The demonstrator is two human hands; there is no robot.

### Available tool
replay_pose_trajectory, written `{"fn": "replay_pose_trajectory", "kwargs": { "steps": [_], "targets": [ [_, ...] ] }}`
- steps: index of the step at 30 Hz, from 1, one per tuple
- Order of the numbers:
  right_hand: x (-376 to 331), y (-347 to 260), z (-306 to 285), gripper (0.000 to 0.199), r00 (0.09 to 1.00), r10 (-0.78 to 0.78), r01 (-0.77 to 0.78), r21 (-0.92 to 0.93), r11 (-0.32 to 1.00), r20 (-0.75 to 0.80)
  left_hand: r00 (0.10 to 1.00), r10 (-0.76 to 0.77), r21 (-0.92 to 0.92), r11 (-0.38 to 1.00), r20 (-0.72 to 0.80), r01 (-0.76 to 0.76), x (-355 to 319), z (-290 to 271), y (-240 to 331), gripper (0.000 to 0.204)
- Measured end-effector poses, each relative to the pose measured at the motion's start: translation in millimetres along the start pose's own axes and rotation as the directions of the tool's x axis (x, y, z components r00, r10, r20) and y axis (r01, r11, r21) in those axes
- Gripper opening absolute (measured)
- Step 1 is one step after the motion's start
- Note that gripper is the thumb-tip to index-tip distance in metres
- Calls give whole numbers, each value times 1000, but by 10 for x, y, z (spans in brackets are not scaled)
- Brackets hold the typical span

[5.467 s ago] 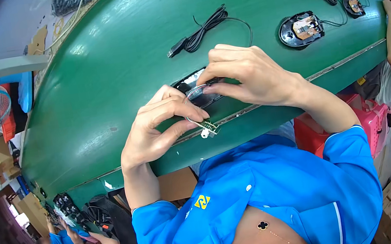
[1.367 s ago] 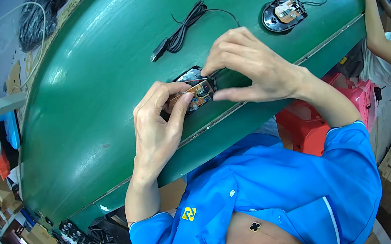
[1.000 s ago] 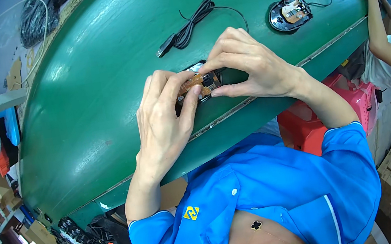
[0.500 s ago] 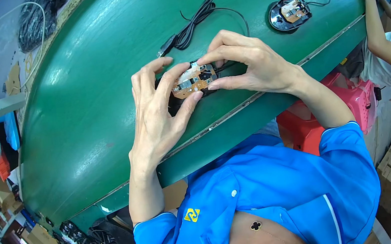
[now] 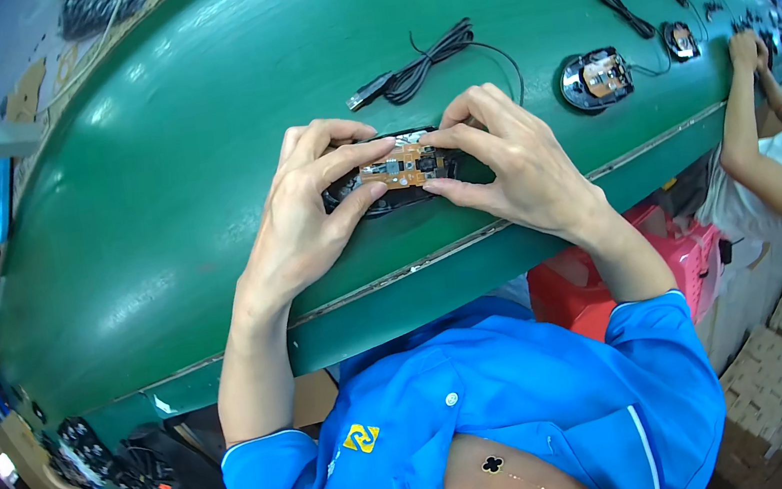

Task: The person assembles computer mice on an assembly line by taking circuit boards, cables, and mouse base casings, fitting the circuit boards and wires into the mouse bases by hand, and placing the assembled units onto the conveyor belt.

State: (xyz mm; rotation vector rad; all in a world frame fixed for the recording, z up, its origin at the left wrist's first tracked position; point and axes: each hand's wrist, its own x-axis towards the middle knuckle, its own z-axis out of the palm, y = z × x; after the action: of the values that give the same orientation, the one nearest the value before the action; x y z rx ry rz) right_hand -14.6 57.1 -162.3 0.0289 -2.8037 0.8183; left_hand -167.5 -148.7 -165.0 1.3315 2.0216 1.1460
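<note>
An orange-brown circuit board (image 5: 410,169) lies in the black bottom shell (image 5: 393,206) of a computer mouse on the green table. My left hand (image 5: 299,203) pinches the board's left part, thumb on the near edge and fingertips on the far edge. At the right end, my right hand (image 5: 520,159) grips it the same way, thumb near and index finger far. Both hands are closed on the board, and their fingers hide parts of the shell. Beyond them rests a bundled black USB cable (image 5: 431,69), whose loose strand curves down behind my right hand.
To the right sit an opened mouse (image 5: 597,79) and a farther one (image 5: 680,41), each with a board and cable. A co-worker's hands (image 5: 748,49) work at the far right. The table's near edge (image 5: 396,279) runs before my body; a pink-red plastic stool (image 5: 670,253) stands below.
My view has shifted, so the table things appear moved. The mouse shell and board lie more level than before. My right fingertips have come from the cable end onto the board's right part.
</note>
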Motion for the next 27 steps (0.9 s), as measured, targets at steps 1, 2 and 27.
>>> {"fn": "replay_pose_trajectory", "kwargs": {
  "steps": [1, 2, 27],
  "targets": [
    [7, -19, 1, 42, 1000, -15, 16, -6, 1000, 16, 1000, -6, -8, 1000, -21, 6, -11, -2, 6, 36],
    [15, -33, 3, 41, 1000, -20, 20, -5, 1000, 1, 1000, -12, 0, 1000, -19, 12, -16, 3, 20, 37],
    [123, -122, -122, 35, 971, -88, 123, -151, 981, 222, 978, -105, -82, 992, -178, 92, -209, 118, 33, 38]
  ]
}}
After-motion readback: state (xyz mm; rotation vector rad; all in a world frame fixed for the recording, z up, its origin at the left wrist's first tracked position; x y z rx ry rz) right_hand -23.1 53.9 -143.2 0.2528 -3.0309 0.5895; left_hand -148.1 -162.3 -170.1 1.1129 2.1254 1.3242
